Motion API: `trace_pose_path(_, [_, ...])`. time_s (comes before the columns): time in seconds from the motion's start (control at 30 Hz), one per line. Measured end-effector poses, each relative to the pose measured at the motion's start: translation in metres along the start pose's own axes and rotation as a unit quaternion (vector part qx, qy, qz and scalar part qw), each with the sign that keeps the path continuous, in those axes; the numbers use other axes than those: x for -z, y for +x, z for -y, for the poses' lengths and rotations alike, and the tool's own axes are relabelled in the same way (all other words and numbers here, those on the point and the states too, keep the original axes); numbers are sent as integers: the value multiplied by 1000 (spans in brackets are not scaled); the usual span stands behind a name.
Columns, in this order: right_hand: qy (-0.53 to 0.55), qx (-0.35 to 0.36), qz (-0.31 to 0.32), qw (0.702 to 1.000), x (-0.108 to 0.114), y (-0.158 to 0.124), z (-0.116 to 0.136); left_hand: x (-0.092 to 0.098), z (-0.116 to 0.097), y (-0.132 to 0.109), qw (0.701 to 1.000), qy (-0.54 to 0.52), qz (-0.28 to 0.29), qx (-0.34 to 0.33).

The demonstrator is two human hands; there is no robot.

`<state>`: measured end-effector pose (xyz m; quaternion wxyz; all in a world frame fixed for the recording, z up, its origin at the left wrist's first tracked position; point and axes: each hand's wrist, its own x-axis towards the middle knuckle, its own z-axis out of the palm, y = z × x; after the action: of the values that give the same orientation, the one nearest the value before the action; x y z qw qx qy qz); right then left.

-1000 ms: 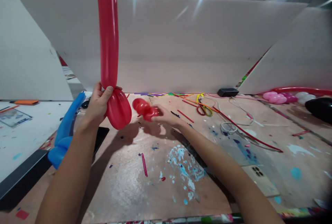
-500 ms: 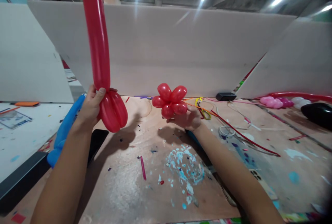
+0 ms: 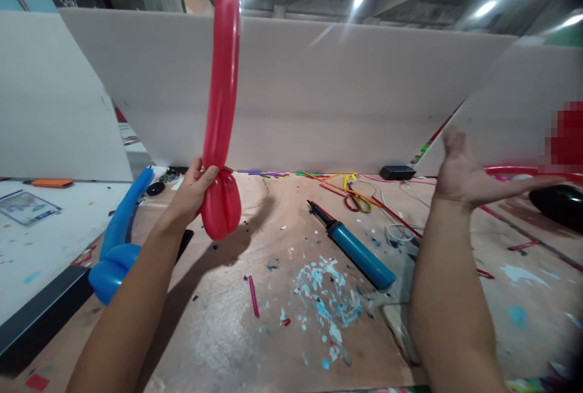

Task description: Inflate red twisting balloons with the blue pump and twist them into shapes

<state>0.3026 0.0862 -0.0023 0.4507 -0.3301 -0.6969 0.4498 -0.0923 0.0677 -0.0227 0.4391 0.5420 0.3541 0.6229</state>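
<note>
My left hand (image 3: 199,189) is closed around the twisted neck of a long red balloon (image 3: 221,83). The balloon's straight length rises past the top of the view, and its folded loops (image 3: 221,206) hang below my fingers, above the table. Over at the right, my right hand (image 3: 469,174) is raised with thumb and fingers apart and nothing in it. Beyond it, at the right edge, shows a red patch (image 3: 569,136), too blocky to make out. A teal hand pump (image 3: 362,254) lies on the table between my arms.
A twisted blue balloon (image 3: 116,259) lies on the left, near a black bar (image 3: 43,320). Loose uninflated balloons (image 3: 357,198) and a small black box (image 3: 397,172) are along the back by a white panel (image 3: 296,95). A black balloon (image 3: 558,206) rests at right.
My right hand has let go of the red balloon flower and moved up and right, fingers spread. My left hand has carried the long red balloon rightward. The pump has come into full view.
</note>
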Motion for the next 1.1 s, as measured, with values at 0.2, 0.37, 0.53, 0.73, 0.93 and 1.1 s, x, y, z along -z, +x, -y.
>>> trace_pose_path(0.2, [-29, 24, -68, 997, -19, 12, 7, -31, 19, -10, 990, -60, 95, 80])
trace_pose_path(0.37, [-228, 17, 27, 973, -87, 7, 4, -59, 31, -26, 966, -118, 173, 150])
trace_pose_path(0.53, [-377, 66, 67, 921, -141, -1, 10, -69, 28, -35, 958, -113, 217, 148])
trace_pose_path(0.73, [-353, 80, 35, 931, -139, 12, 0, -72, 23, -36, 964, -74, 224, 125])
trace_pose_path(0.93, [-237, 122, 63, 962, -142, 13, -12, -75, 32, -38, 962, -111, 202, 146])
trace_pose_path(1.1, [-429, 304, 3, 851, -143, 5, -9, -77, 41, -39, 938, -166, 221, 208])
